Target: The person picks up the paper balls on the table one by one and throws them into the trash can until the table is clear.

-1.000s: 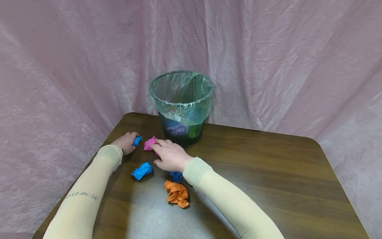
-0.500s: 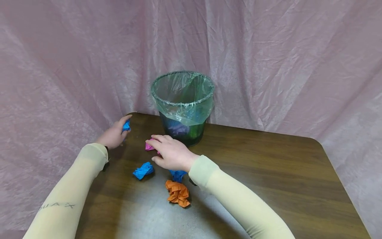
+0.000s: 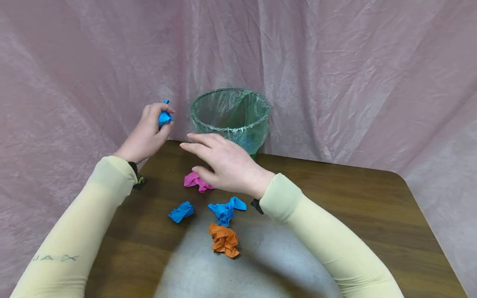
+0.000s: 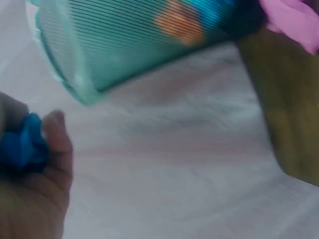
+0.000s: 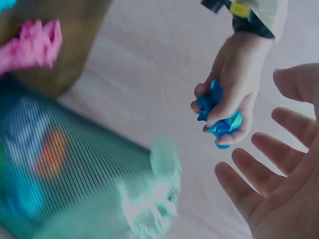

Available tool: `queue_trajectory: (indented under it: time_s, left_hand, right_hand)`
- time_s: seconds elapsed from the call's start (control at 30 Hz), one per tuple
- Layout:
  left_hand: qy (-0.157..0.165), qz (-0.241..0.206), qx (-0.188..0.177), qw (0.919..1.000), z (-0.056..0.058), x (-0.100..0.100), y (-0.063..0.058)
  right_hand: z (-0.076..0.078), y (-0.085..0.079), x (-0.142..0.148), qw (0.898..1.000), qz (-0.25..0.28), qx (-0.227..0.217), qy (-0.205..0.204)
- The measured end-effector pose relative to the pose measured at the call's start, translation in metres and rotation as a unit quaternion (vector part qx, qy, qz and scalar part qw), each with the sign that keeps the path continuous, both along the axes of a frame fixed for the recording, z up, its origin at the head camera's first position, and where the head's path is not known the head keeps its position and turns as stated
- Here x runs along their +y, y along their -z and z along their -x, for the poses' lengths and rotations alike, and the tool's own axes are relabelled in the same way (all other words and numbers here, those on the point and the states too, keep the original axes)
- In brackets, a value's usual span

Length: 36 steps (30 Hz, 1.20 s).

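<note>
My left hand (image 3: 145,134) grips a crumpled blue paper ball (image 3: 164,118) in the air, left of the bin's rim. The right wrist view shows its fingers curled round that blue paper. My right hand (image 3: 229,165) hovers in front of the bin with fingers spread and nothing in them. A mesh bin (image 3: 231,130) with a green plastic liner stands at the table's back edge, its lower part hidden by the right hand. Below that hand lies a pink crumpled paper (image 3: 197,181), partly covered. Through the mesh, orange paper (image 4: 180,22) and blue paper show inside.
Two more blue papers, one at the left (image 3: 181,212) and one at the middle (image 3: 225,210), lie on the wooden table (image 3: 335,198). An orange crumpled paper (image 3: 224,241) sits nearer the front. A pink curtain (image 3: 335,74) hangs behind.
My left hand has lifted the blue paper ball off the table and up toward the bin's rim. The right hand has risen, uncovering more of the pink and middle blue papers.
</note>
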<state>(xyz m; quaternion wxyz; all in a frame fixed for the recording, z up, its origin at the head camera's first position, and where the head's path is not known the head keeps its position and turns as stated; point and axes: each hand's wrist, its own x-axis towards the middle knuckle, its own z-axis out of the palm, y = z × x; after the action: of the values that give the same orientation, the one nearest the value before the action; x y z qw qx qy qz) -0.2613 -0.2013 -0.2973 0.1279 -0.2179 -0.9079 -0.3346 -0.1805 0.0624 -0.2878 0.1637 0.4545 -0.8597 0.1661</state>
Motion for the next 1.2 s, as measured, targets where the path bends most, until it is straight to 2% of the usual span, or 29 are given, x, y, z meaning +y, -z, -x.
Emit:
queue_trajectory:
  time_s: [0.17,0.27,0.33,0.4,0.5,0.73,0.87,1.0,1.1,1.2]
  left_hand:
    - [0.038,-0.067,0.024,0.9967,0.001,0.034,-0.025]
    - [0.073,-0.075,0.072,0.9919,0.004,0.050,-0.033]
    - [0.090,-0.066,0.088,0.9899,0.006,0.059,-0.038]
    - [0.103,-0.052,0.084,0.9898,0.010,0.067,-0.042]
    - [0.115,-0.022,0.048,0.9920,0.015,0.080,-0.046]
    - [0.097,0.067,-0.013,0.9929,0.029,0.098,-0.051]
    - [0.073,0.090,-0.046,0.9922,0.030,0.099,-0.051]
    - [0.054,0.097,-0.032,0.9934,0.028,0.096,-0.050]
    - [0.050,0.104,-0.004,0.9933,0.027,0.094,-0.050]
    - [0.050,0.114,0.007,0.9922,0.026,0.092,-0.050]
  right_hand:
    - [0.010,-0.026,0.024,0.997,0.039,0.050,0.031]
    - [0.017,-0.032,0.035,0.995,0.050,0.059,0.057]
    - [0.021,-0.033,0.041,0.994,0.056,0.060,0.071]
    - [0.024,-0.033,0.046,0.993,0.062,0.059,0.084]
    - [0.029,-0.031,0.053,0.990,0.068,0.059,0.107]
    - [0.036,-0.027,0.062,0.986,0.078,0.049,0.139]
    - [0.036,-0.026,0.063,0.986,0.073,0.040,0.148]
    - [0.036,-0.025,0.064,0.986,0.063,0.034,0.153]
    - [0.036,-0.025,0.065,0.985,0.060,0.031,0.156]
    - [0.036,-0.024,0.065,0.986,0.058,0.028,0.157]
